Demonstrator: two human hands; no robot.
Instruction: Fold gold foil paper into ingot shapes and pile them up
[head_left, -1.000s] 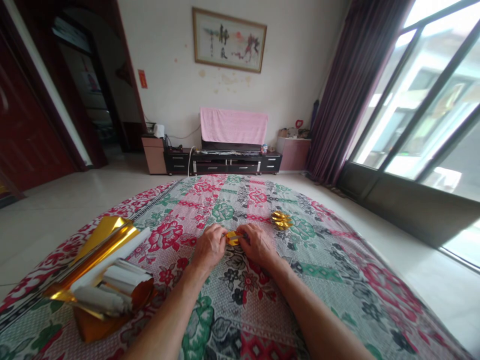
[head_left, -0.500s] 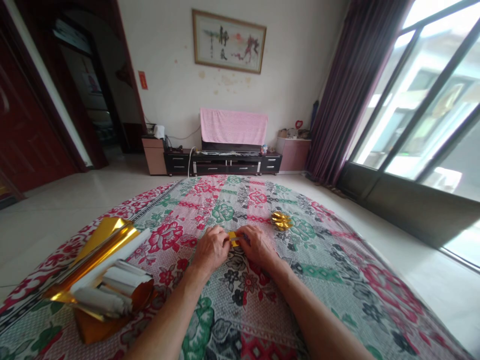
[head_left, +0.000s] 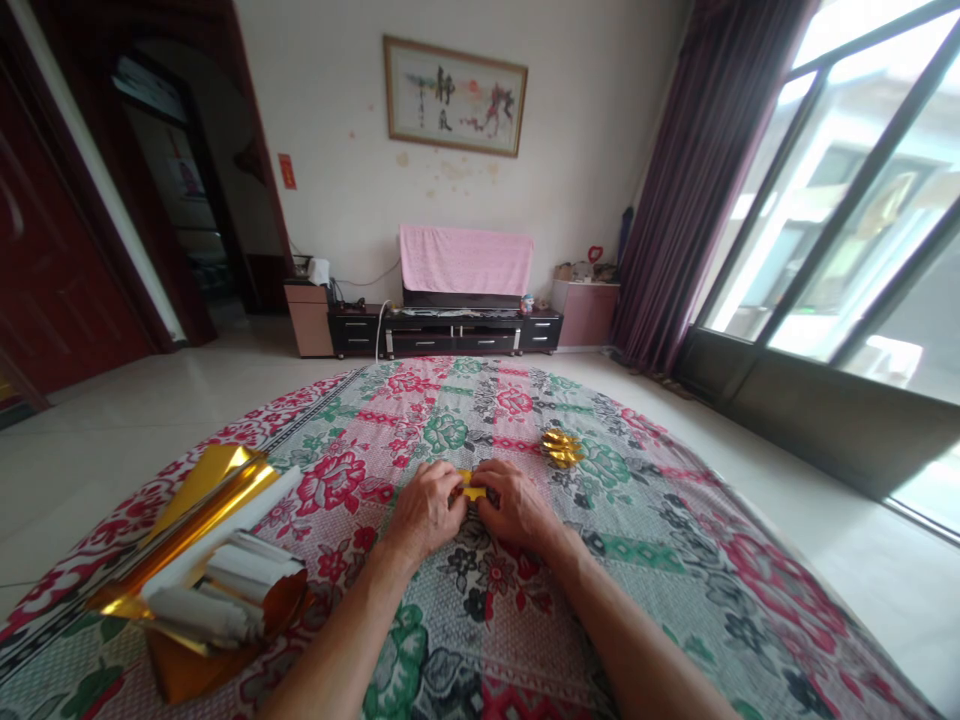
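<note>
A small piece of gold foil paper is pinched between my two hands, just above or on the flowered tablecloth. My left hand grips its left end with closed fingers. On the right end, my right hand is closed too, thumb and fingers pressed together. Most of the paper is hidden behind the fingers. Beyond my right hand lies a folded gold foil piece with ridged, shiny points, touched by neither hand.
At the left of the table lie gold foil sheets and several white-backed paper bundles. Past the table's far edge stand a low black cabinet and a pink cloth over a screen. A glass door is at the right.
Both hands keep their hold on the gold foil paper, and the fingers have shifted slightly around it. More of its yellow face shows between them. The whole view has tilted a little.
</note>
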